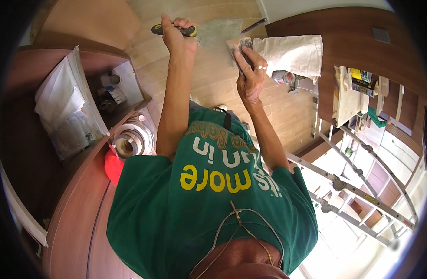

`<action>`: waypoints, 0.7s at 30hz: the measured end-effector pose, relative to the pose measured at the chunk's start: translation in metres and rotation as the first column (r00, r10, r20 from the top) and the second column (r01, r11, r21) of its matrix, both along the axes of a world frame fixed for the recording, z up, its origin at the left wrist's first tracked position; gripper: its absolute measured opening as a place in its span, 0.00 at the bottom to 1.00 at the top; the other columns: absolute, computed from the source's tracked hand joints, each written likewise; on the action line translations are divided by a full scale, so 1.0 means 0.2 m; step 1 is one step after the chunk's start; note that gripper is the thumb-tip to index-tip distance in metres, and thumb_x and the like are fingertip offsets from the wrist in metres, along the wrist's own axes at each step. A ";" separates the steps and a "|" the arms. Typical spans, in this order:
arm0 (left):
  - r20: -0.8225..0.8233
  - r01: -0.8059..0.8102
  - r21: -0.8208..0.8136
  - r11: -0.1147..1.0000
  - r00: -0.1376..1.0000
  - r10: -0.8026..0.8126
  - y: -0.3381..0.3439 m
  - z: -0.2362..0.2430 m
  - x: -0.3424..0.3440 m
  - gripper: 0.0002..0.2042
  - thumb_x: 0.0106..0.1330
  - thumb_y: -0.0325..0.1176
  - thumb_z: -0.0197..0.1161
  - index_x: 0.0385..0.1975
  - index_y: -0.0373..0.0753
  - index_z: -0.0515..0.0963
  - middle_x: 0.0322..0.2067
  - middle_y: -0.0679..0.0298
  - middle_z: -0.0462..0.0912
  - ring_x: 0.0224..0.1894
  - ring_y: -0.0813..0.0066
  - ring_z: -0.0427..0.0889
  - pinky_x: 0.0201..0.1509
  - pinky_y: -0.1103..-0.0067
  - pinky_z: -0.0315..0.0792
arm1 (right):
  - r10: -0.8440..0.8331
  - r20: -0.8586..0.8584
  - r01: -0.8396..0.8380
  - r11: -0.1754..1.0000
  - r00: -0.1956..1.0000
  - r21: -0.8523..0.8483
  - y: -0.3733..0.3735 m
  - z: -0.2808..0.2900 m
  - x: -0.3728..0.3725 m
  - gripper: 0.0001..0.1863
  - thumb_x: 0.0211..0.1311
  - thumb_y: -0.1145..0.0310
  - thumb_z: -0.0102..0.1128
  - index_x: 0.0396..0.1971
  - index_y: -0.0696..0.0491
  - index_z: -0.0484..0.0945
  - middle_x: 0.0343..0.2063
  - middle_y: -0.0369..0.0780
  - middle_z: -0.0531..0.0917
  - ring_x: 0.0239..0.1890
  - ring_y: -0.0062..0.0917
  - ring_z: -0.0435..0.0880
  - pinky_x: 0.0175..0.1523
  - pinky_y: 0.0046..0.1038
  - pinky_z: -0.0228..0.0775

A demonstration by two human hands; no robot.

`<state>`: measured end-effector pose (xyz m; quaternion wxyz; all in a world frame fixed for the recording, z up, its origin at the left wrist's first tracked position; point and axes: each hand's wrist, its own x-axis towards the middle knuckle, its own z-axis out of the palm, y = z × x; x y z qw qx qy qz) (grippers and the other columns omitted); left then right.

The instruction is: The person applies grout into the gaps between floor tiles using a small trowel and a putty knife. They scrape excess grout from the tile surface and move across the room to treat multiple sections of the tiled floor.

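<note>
While the left hand (174, 41) wraps its fingers around a black-and-yellow handle (190, 31), the right hand (251, 76) grips a flat plate (233, 47) with half-curled fingers; a white sheet (292, 53) lies right of them.

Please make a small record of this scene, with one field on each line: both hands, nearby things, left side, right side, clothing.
Left hand: fingers closed around a black-and-yellow handle
Right hand: holds a flat, stained plate
Near right hand: a white cloth and a can
Left side: stacked rolls, with something red beside them
Right side: a metal ladder
Clothing: green shirt with white and yellow lettering
</note>
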<state>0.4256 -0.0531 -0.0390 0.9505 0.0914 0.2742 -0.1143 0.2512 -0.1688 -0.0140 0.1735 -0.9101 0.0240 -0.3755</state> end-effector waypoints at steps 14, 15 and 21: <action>0.284 -0.016 0.159 0.987 0.958 -0.030 0.11 0.07 -0.04 0.13 0.66 0.38 0.60 0.25 0.45 0.62 0.20 0.70 0.60 0.22 0.79 0.61 0.27 0.80 0.62 | 0.060 -0.440 -0.135 0.981 0.896 -0.141 -0.11 0.50 -0.12 0.25 0.50 0.84 0.56 0.47 0.44 0.82 0.45 0.37 0.82 0.47 0.33 0.80 0.52 0.32 0.71; 0.286 -0.004 0.143 0.990 0.958 -0.037 0.11 0.07 -0.04 0.13 0.66 0.38 0.60 0.25 0.45 0.62 0.20 0.70 0.60 0.22 0.79 0.61 0.27 0.80 0.62 | 0.054 -0.474 -0.159 0.970 0.879 -0.184 -0.10 0.50 -0.12 0.25 0.50 0.83 0.56 0.47 0.43 0.82 0.44 0.36 0.82 0.47 0.32 0.80 0.52 0.32 0.71; 0.296 -0.030 0.215 0.976 0.955 -0.036 0.08 0.09 -0.14 0.15 0.66 0.39 0.61 0.25 0.45 0.62 0.20 0.71 0.61 0.22 0.79 0.60 0.27 0.80 0.61 | 0.076 -0.598 -0.162 0.983 0.798 -0.091 -0.07 0.50 -0.19 0.25 0.52 0.84 0.53 0.46 0.41 0.82 0.43 0.34 0.83 0.45 0.32 0.81 0.50 0.32 0.72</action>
